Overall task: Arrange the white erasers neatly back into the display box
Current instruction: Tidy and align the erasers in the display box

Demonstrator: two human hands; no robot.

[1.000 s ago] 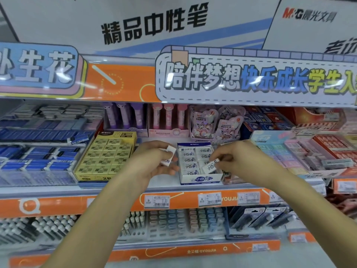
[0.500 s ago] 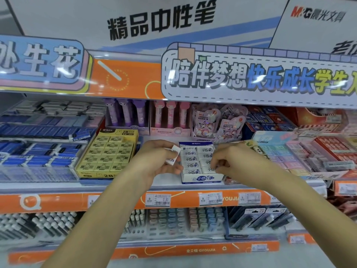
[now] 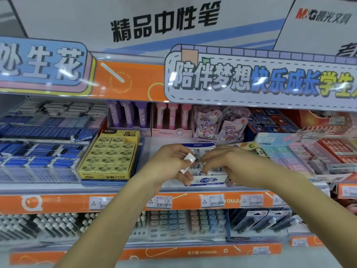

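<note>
The white and blue display box [image 3: 207,180] of white erasers sits on the middle shelf, with rows of wrapped erasers [image 3: 217,170] lying in it. My left hand [image 3: 168,165] hovers over the box's left side and pinches one white eraser [image 3: 188,158] end-on between thumb and fingers. My right hand [image 3: 229,163] reaches over the box from the right, its fingertips pressing down on the erasers in the box's middle. Both hands hide much of the box's top.
A yellow 2B eraser box [image 3: 110,157] stands left of the white box. Blue erasers in clear trays [image 3: 38,155] fill the far left. Pastel and red eraser boxes [image 3: 301,153] crowd the right. Price tags [image 3: 212,200] line the orange shelf edge.
My right hand set the eraser it held a second ago into the box and now presses on the rows. My left hand has moved right, closer to the box, still holding its eraser.
</note>
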